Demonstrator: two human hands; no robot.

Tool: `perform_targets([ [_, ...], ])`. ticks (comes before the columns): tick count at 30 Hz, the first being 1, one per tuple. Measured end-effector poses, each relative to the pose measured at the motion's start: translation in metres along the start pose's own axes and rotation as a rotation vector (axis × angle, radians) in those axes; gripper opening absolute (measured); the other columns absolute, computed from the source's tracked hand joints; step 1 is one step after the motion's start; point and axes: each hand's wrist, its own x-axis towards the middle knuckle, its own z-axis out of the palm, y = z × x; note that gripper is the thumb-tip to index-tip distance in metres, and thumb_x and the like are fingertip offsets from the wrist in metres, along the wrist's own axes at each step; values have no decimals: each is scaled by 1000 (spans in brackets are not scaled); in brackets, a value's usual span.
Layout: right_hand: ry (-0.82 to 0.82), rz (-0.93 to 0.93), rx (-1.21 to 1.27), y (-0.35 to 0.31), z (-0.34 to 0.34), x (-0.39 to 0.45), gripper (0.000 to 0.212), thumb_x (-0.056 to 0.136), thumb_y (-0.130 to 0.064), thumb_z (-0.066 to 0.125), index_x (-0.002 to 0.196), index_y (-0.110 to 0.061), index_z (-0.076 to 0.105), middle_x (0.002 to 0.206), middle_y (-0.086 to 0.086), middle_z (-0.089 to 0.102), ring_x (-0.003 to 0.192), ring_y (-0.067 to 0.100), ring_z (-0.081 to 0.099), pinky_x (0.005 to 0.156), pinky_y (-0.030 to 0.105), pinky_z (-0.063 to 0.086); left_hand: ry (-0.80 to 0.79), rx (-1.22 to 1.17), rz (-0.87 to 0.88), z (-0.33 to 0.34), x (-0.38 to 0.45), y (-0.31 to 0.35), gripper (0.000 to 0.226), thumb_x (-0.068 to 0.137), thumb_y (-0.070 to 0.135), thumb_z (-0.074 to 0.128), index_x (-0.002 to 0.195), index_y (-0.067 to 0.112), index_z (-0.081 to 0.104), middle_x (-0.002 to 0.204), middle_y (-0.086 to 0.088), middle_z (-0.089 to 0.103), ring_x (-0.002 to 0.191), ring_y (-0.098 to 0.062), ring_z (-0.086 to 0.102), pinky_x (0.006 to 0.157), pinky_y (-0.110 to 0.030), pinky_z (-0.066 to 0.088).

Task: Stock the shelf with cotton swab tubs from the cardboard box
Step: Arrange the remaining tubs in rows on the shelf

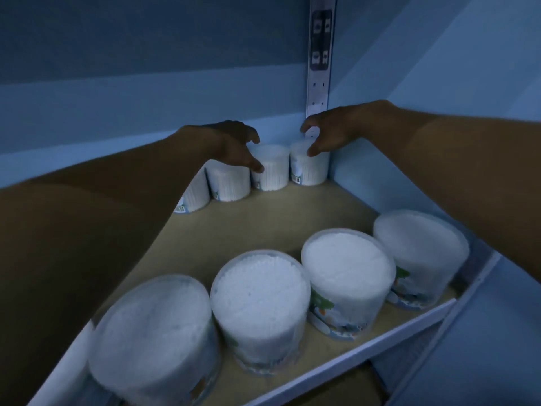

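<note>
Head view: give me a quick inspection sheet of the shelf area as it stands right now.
Surface: tan shelf board with a white front lip.
Job's things: four back-row tubs against the rear wall; four front-row tubs along the lip, all upright.
Clutter: nothing seen.
Hands: left hand over a back tub, fingers spread; right hand over the corner tub; grip on either unclear.
Cables: nothing seen.
Surroundings: slotted upright in the back corner; side panel on the right; cardboard box not in view.
</note>
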Motion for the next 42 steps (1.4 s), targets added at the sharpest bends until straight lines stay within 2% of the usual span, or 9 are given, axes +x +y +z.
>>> perform_targets([
  [5, -15, 0, -13, -9, 0, 25, 83, 90, -54, 66, 157, -29, 25, 161, 0, 30, 144, 24, 35, 114, 35, 33, 6, -5, 43, 6, 33, 5, 86, 78, 67, 65, 150, 32, 33, 158, 3, 32, 145, -20, 29, 115, -37, 27],
  [11, -32, 19, -38, -12, 3, 44, 92, 83, -57, 71, 157, -31, 25, 163, -2, 26, 144, 24, 35, 109, 39, 39, 4, 2, 59, 15, 55, 17, 87, 81, 68, 61, 152, 26, 32, 161, 0, 26, 147, -20, 25, 115, -34, 23],
  [17, -30, 2, -58, -8, 15, 51, 85, 87, -54, 70, 157, -27, 30, 162, 0, 27, 145, 24, 33, 104, 33, 39, 26, -13, 80, 26, 65, 21, 83, 82, 66, 62, 149, 22, 39, 156, -1, 35, 143, -22, 33, 112, -35, 30],
  [20, -30, -1, -50, -8, 16, 50, 83, 87, -56, 69, 156, -29, 31, 162, -1, 26, 145, 24, 33, 113, 36, 36, 53, -12, 80, 26, 67, 21, 77, 81, 63, 66, 145, 24, 45, 152, 0, 41, 139, -21, 38, 110, -34, 33],
  [24, -46, -8, -3, -8, 15, 49, 76, 89, -46, 71, 154, -28, 36, 158, 2, 33, 136, 26, 45, 109, 38, 44, 61, -8, 76, 25, 66, 25, 73, 82, 58, 69, 142, 23, 48, 150, -1, 43, 136, -22, 42, 107, -33, 36],
  [27, -39, -7, -8, -8, 12, 47, 74, 88, -45, 72, 153, -28, 40, 157, 2, 35, 137, 26, 43, 109, 37, 42, 54, 0, 81, 22, 63, 30, 71, 83, 55, 69, 142, 20, 49, 149, -2, 45, 136, -23, 43, 107, -33, 37],
  [38, -83, -33, -42, -9, 9, 11, 72, 90, -43, 70, 153, -29, 39, 161, -1, 30, 145, 22, 32, 112, 33, 32, -14, 42, 54, 15, 40, 47, 70, 88, 51, 65, 148, 24, 42, 156, 1, 35, 141, -22, 36, 110, -35, 33],
  [42, -82, -44, 4, -8, 12, -2, 72, 87, -41, 74, 151, -31, 43, 160, -1, 32, 143, 24, 36, 107, 34, 39, -32, 74, 72, 12, 26, 56, 67, 89, 50, 63, 148, 23, 43, 154, 0, 37, 140, -22, 37, 111, -36, 34],
])
